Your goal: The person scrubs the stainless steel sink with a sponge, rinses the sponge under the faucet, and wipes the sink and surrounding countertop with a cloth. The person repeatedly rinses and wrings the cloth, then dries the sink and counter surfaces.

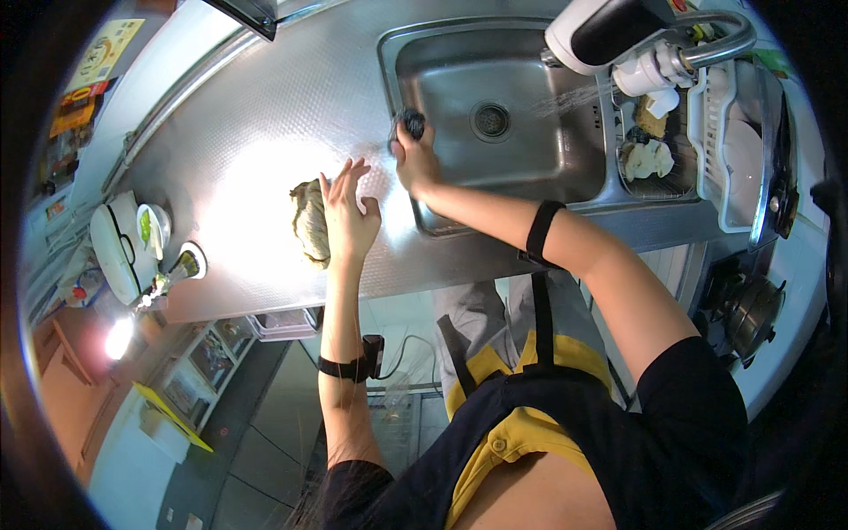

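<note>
My left hand is over the steel counter with its fingers spread. Right beside it, partly hidden by the hand, lies a pale, crumpled thing with brownish-green edges, like a wilted cabbage or a bunched cloth. At the left rim of the sink, my right hand is closed around a dark, rounded scouring pad. A blurred dark patch shows below the pad, on the rim. Water sprays leftward into the basin from the white tap head.
A caddy at the sink's right holds a pale crumpled cloth and a sponge. Beyond stands a white dish rack. At the counter's left end are a white appliance, a bowl and a glass.
</note>
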A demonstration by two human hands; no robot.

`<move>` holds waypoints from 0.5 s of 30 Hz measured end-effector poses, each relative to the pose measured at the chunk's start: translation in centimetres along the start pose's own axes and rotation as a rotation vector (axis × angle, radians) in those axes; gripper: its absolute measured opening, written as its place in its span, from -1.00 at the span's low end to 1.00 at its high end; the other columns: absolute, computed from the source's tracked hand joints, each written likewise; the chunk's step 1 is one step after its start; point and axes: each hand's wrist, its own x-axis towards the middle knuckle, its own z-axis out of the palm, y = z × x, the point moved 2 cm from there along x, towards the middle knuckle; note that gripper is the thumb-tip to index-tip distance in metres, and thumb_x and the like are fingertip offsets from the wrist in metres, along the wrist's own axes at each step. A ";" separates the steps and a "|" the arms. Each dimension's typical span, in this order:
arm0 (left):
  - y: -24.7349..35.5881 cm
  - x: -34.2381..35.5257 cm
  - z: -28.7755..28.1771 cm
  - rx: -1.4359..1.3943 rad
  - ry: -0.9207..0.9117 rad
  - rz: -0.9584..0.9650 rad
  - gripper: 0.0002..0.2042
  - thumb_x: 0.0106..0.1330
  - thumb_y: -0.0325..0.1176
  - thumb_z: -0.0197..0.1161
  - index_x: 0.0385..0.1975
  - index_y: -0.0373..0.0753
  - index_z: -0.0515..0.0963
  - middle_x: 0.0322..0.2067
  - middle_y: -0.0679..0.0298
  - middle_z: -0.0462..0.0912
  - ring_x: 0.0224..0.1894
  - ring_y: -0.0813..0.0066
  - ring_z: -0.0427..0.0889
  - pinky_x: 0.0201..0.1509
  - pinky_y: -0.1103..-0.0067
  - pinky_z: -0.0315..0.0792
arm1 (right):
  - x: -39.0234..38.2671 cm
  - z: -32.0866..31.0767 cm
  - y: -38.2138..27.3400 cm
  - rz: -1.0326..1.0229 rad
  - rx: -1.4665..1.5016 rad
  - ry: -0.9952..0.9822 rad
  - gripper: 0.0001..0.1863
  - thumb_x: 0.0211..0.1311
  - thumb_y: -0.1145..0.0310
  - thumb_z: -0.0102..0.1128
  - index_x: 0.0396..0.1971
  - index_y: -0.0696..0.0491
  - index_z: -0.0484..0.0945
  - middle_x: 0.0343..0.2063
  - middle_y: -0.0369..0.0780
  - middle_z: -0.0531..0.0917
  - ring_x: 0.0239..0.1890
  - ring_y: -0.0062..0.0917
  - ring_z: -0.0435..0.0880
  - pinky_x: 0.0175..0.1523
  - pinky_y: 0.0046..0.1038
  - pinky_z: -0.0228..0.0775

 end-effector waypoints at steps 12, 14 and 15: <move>-5.0 -0.5 -4.3 0.008 -0.036 0.026 -0.58 0.03 -0.66 0.04 -0.06 -0.22 0.53 0.08 0.19 0.59 0.29 0.18 0.40 0.48 -0.02 -0.18 | 15.8 0.1 -0.7 -0.201 -0.333 0.282 -0.65 0.29 0.35 0.02 0.06 -0.08 0.57 -0.06 0.18 0.37 -0.25 0.06 0.58 -0.08 -0.11 0.50; -5.4 -0.7 -5.4 0.026 -0.047 0.016 -0.60 0.06 -0.67 0.07 -0.07 -0.21 0.54 0.09 0.19 0.59 0.30 0.18 0.38 0.48 -0.04 -0.19 | 15.9 -1.6 0.0 -0.146 -0.140 0.559 -0.64 0.27 0.39 0.04 0.05 -0.07 0.58 -0.07 0.16 0.39 -0.23 0.04 0.58 -0.08 -0.12 0.49; -5.5 -1.0 -5.9 0.007 -0.033 0.017 -0.59 0.06 -0.67 0.06 -0.07 -0.21 0.54 0.09 0.19 0.59 0.31 0.19 0.38 0.48 -0.04 -0.19 | 15.8 -2.4 0.4 -0.011 -0.047 0.548 -0.64 0.26 0.42 0.05 0.05 -0.07 0.59 -0.08 0.14 0.41 -0.19 0.02 0.56 -0.06 -0.13 0.48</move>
